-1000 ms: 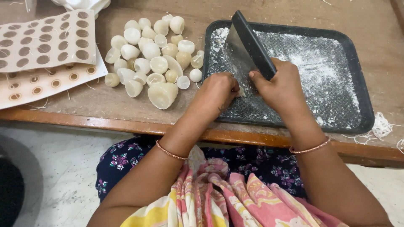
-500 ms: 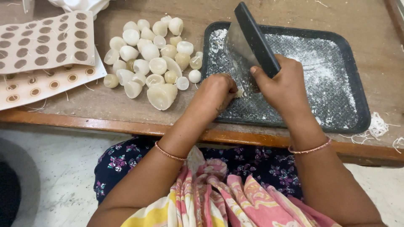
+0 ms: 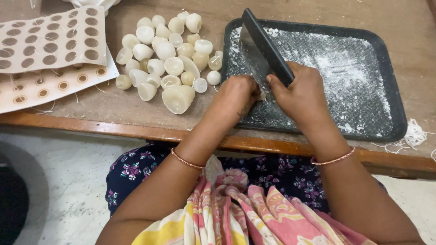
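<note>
Little changed since the earlier frames: blade (image 3: 262,49) tilted a touch more upright, both hands kept at the tray's near left corner.

Right hand (image 3: 303,93) closed round the lower end of the blade, dark spine up, flat metal face turned left, tip reaching toward the tray's far left corner. Left hand (image 3: 236,93) curled shut just beside it, fingers tucked under, pinching a small pale piece (image 3: 262,95) against the blade's lower edge; most of that piece hidden, so its exact shape cannot be told. Hands nearly touching, both over the black tray (image 3: 390,86), wrists crossing its near rim. Thin bangle on each wrist.

Tray floor dusted with white shavings (image 3: 336,59), thickest along the left side and middle, scattered crumbs toward the near right corner.

Left of the tray, on the wooden surface (image 3: 136,102), a heap of white waxy lumps (image 3: 165,54), rounded and cone-shaped, the largest cone (image 3: 178,98) nearest the left hand. Further left, two perforated sheets (image 3: 50,41) stacked and overlapping, round holes in rows. At the right edge, beyond the tray, a tangle of white threads (image 3: 413,134).

Below, floral cloth across the lap, pale floor to the left.
</note>
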